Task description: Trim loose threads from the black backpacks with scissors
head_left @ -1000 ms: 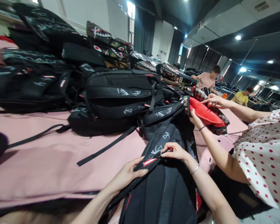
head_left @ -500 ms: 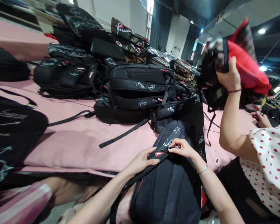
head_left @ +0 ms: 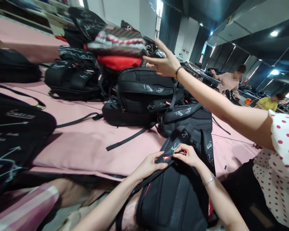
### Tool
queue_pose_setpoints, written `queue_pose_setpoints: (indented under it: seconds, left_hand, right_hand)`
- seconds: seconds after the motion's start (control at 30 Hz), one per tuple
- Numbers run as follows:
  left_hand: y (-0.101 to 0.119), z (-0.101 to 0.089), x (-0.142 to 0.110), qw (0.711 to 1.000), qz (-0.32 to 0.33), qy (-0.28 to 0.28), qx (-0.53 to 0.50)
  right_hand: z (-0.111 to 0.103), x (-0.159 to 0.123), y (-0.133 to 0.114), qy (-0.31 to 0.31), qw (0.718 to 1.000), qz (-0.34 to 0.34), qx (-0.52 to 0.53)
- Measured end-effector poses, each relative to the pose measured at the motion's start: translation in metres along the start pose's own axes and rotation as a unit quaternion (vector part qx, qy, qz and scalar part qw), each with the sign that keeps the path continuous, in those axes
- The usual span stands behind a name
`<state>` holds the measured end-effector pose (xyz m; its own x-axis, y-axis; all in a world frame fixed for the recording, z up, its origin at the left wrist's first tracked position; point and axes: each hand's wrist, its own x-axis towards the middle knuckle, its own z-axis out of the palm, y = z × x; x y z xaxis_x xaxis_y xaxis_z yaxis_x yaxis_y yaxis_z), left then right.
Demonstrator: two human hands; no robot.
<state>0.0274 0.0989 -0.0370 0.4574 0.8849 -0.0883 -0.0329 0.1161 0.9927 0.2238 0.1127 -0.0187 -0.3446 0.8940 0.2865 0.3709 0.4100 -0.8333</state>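
A black backpack [head_left: 175,199] with white scribble marks rests against the near edge of the pink table [head_left: 86,144]. My left hand [head_left: 148,165] pinches the strap edge of the black backpack just left of a small red zipper pull [head_left: 170,156]. My right hand [head_left: 189,155] is closed on that red zipper pull from the right. A silver bracelet [head_left: 208,181] sits on my right wrist.
A co-worker in a polka-dot top [head_left: 279,166] reaches an open hand [head_left: 162,62] over the pile, beside a red and patterned backpack [head_left: 118,48] on top. Several black backpacks [head_left: 144,93] are heaped on the table; another [head_left: 12,134] lies at left. Two people stand far right.
The co-worker swung the red and patterned backpack from the right, up and over onto the pile at left, and let go. My hands stayed on the strap and zipper pull.
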Motion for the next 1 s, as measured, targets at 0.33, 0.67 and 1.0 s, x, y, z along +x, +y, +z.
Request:
queue_pose_setpoints:
  seconds: [0.33,0.67,1.0]
  left_hand:
    - [0.003,0.013,-0.005,0.992,-0.023,-0.041,-0.118]
    - [0.012,0.029,-0.008,0.989,-0.023,-0.015,-0.145]
    - [0.018,0.040,-0.011,0.993,-0.011,0.008,-0.118]
  right_hand:
    - [0.028,-0.074,-0.003,0.229,0.945,-0.113,-0.206]
    - [0.033,-0.084,-0.010,0.242,0.904,-0.168,-0.309]
    - [0.041,-0.089,-0.016,0.250,0.853,-0.159,-0.430]
